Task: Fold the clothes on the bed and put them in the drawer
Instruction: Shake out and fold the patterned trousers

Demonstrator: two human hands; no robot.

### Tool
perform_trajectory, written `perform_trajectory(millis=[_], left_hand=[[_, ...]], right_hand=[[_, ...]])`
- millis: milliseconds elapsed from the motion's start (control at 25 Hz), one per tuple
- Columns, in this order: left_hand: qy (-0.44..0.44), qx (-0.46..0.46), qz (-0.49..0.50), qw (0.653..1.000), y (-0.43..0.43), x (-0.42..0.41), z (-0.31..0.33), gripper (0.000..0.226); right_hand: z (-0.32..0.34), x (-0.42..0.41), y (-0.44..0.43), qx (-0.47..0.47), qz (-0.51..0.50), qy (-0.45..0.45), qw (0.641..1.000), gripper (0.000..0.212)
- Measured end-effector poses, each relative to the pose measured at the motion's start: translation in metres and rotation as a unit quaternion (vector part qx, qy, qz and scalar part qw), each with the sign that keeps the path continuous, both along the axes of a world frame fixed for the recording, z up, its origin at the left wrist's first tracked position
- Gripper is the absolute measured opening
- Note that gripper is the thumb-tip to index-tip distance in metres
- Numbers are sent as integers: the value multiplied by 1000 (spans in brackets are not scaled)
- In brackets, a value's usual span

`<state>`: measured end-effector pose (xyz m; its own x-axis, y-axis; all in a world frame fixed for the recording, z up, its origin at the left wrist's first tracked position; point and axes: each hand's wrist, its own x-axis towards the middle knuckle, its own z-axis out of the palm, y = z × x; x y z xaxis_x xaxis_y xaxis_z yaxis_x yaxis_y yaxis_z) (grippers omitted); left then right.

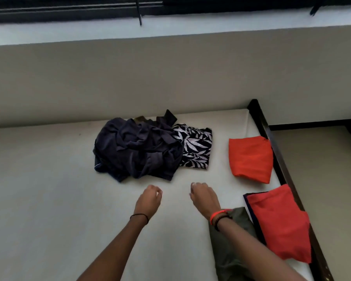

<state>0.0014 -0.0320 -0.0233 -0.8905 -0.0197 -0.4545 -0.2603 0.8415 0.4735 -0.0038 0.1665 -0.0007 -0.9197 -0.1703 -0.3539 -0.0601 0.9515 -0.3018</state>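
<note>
A crumpled heap of dark navy clothes (138, 151) lies in the middle of the white bed (39, 189). Against its right side rests a folded black garment with a white leaf print (197, 148). Further right lies a folded orange-red piece (250, 159), and a second folded red piece (280, 226) sits on a dark garment near the bed's right edge. An olive garment (231, 246) lies under my right forearm. My left hand (149, 198) and my right hand (204, 196) hover just in front of the navy heap, fingers loosely curled, holding nothing.
A dark wooden bed frame (272, 138) runs along the right edge of the mattress. A beige wall (130, 82) rises behind the bed, with a window ledge and dark blinds above. No drawer is in view.
</note>
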Motion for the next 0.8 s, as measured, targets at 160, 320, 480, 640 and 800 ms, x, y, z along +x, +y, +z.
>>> perform_trajectory(millis=[160, 320, 480, 640, 800], left_hand=[[39, -40, -54, 997, -38, -45, -17, 26], [74, -10, -51, 996, -58, -91, -33, 45], [18, 43, -47, 998, -67, -109, -53, 60], [-26, 108, 3, 994, -71, -102, -64, 70], [-32, 102, 8, 994, -75, -85, -46, 93]], right_hand=[[-21, -62, -46, -97, -85, -54, 990, 19], [-53, -116, -88, -220, -202, -84, 951, 26], [-93, -146, -116, -335, -285, -174, 881, 40], [-108, -146, -128, -354, -324, -196, 855, 31], [-95, -119, -137, -349, -299, -207, 864, 37]])
